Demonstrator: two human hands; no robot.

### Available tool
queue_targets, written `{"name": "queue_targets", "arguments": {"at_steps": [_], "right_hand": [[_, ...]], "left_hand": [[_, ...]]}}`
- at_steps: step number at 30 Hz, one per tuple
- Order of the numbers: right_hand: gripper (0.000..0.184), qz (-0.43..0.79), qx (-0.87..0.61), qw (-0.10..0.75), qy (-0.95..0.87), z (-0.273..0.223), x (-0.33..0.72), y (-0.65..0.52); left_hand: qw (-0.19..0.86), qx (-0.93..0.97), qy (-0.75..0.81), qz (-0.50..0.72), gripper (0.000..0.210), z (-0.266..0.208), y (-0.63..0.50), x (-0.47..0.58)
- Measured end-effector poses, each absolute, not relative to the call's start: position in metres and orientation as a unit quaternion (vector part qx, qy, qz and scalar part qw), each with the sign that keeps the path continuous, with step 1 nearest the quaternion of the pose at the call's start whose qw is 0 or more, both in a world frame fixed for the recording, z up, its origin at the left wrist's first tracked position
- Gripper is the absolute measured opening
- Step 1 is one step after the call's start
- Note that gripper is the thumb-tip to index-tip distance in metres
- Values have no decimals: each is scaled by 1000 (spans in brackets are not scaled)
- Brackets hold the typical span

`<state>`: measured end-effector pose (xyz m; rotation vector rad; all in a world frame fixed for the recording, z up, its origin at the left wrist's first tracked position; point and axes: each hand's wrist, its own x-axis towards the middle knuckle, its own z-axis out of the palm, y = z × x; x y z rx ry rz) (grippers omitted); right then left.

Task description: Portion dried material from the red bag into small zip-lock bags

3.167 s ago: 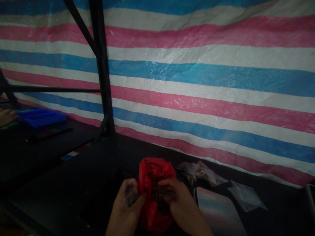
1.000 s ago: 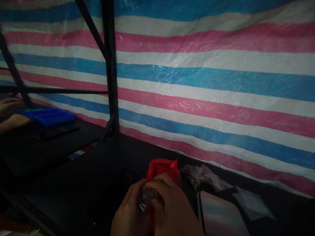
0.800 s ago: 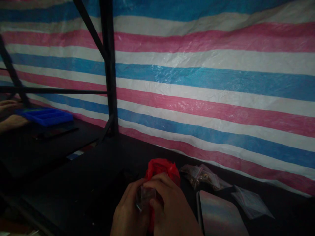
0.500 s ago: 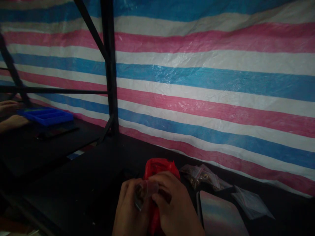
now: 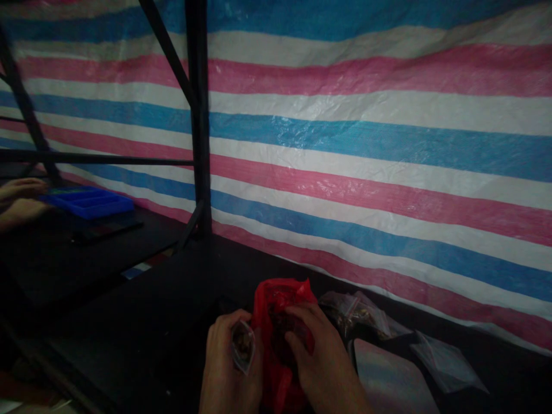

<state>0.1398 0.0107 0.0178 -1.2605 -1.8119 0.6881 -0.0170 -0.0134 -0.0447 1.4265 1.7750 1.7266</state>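
Holding one clear bag in curled left hand, with half-curled right hand at mouth of one red bag; cannot tell if gripping anything. With room leftward until edge of table.

The right hand is now apart from the small clear bag, whose rim its fingers were at half a second ago; they now reach into the mouth of the red bag. The small bag's opening, partly covered then, gapes uncovered in the left hand, showing brownish bits. The red bag's dark inside is back in sight. Two of a co-worker's hands show, against one 3.2 seconds ago.
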Motion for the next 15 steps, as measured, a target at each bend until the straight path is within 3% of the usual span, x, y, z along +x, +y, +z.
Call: {"name": "queue_targets", "arguments": {"at_steps": [4,8,10,13,15], "right_hand": [[27,348,-440,356,-747,40,124,-5],[17,336,-457,339,-751,47,115,-11],[14,330,-476,372,-725,48,117,-8],[11,328,-479,447,-681,49,125,-2],[12,329,-478,473,-663,50,130,1]], "left_hand": [[10,471,629,619,36,-45,-16,-13],[-15,499,616,609,41,-43,-18,-6],[21,499,583,640,47,-40,-20,-3],[172,489,535,667,60,-32,-26,0],[259,473,511,670,57,-27,-31,3]]}}
